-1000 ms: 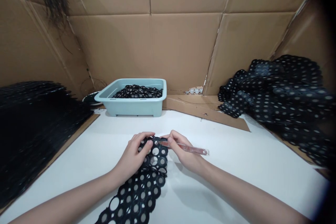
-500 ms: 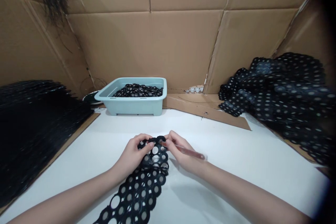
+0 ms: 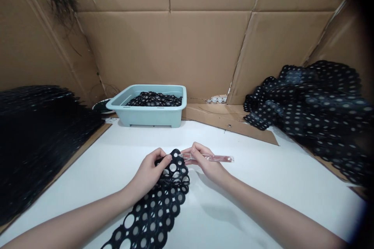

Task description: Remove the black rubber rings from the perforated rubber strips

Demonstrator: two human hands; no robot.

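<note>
A strip of black netting made of joined rings runs from the near edge up to my hands, with its top end raised off the white table. My left hand pinches that top end between thumb and fingers. Just to the right, my right hand is closed on a slim reddish, clear-coated tool. The tool's thin tip points left and meets the ring at the strip's upper right edge. Some of my right fingertips are hidden behind the tool and the netting.
A light blue basin holding black ring pieces stands at the back of the white table. Black strands are heaped at left, black dotted netting at right. Cardboard walls enclose the back, and a cardboard strip lies before them.
The tool has swung closer to level, its handle end rising and shifting right. My right hand has moved slightly right and up from the netting. My left hand keeps its pinch.
</note>
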